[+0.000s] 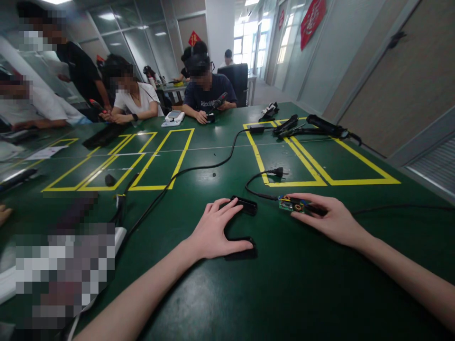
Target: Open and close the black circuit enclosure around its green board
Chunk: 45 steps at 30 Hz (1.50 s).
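My right hand point(325, 217) grips a small circuit board point(291, 203) between thumb and fingers, a little above the table. Copper-coloured coils show on the board, and a black cord with a plug point(279, 172) runs from its left end. With fingers spread, my left hand point(215, 229) rests on two black plastic pieces that look like casing halves. Its fingertips touch the upper black piece point(250, 207), while the thumb lies on the lower black piece point(245, 251). Both pieces lie apart on the green table point(270, 293).
Yellow tape point(366, 181) marks rectangles on the table. A black cable with an inline box point(256, 129) crosses it. Black tools point(325, 125) lie at the back right. A white object point(121, 237) stands at left, partly pixelated. Across the table, a person point(209, 90) handles a tool.
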Each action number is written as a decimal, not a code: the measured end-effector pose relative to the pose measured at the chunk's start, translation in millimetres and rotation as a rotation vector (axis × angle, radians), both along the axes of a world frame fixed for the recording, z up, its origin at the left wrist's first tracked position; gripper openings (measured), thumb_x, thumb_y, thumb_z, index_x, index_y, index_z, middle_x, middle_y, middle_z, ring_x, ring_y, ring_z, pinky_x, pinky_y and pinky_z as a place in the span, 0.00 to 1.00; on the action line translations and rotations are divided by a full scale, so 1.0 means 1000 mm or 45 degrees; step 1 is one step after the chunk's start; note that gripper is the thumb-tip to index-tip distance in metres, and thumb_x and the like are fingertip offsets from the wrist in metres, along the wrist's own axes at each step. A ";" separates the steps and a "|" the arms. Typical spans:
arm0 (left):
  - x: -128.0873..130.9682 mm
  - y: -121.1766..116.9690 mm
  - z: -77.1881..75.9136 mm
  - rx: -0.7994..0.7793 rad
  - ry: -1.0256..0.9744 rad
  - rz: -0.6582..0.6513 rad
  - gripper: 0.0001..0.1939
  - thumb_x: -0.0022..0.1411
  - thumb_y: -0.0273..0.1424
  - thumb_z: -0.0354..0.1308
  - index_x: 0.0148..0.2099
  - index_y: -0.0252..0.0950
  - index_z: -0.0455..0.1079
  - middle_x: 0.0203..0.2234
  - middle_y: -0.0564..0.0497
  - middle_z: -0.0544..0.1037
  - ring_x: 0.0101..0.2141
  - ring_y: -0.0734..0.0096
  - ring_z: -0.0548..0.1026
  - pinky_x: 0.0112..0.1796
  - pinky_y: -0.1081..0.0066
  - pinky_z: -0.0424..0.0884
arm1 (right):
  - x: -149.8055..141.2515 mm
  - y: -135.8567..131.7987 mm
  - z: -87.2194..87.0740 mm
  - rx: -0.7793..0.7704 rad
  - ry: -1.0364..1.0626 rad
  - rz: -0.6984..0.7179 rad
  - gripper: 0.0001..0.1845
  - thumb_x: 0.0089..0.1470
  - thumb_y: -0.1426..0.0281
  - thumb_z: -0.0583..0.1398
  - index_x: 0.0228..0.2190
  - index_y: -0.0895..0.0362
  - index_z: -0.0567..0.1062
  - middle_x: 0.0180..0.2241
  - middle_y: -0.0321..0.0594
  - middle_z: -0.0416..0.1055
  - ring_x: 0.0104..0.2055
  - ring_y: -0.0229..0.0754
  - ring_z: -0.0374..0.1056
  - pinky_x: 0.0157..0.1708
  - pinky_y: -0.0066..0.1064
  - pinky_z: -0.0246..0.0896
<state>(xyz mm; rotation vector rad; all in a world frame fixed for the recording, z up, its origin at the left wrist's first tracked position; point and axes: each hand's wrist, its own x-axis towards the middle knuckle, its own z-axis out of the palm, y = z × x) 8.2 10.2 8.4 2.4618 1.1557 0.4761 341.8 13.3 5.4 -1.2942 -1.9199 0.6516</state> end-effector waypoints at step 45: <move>-0.022 0.021 -0.012 0.360 -0.063 -0.040 0.17 0.72 0.34 0.53 0.58 0.36 0.73 0.48 0.43 0.79 0.46 0.60 0.80 0.47 0.61 0.78 | -0.098 -0.026 -0.005 0.845 -0.452 0.812 0.11 0.66 0.70 0.59 0.42 0.59 0.81 0.46 0.48 0.82 0.45 0.47 0.76 0.46 0.41 0.74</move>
